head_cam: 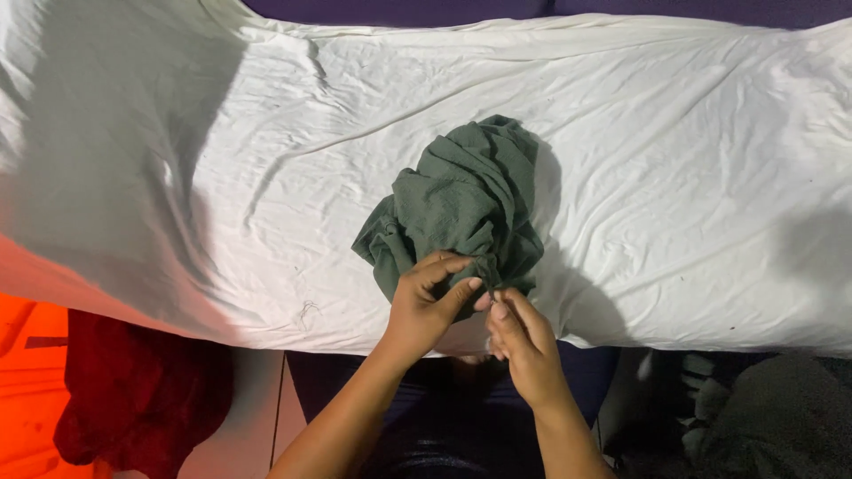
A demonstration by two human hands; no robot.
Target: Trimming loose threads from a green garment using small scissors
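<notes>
A bed point(222, 177) covered by a wrinkled white sheet point(674, 160) spans the view. A crumpled dark green garment point(461, 200) lies bunched directly on the sheet, near the bed's front edge, roughly at its middle.

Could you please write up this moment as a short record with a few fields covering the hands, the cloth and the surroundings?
surface: white sheet, wrinkled, spread over a flat top
main item: green garment, crumpled in a heap on the sheet near its front edge
left hand: fingers pinching the garment's near edge
right hand: fingertips gripping the same edge, close beside the left hand
hands' spacing: nearly touching
lower left: dark red cloth below the sheet's edge, beside something orange
lower right: dark fabric, details too dim to tell
</notes>
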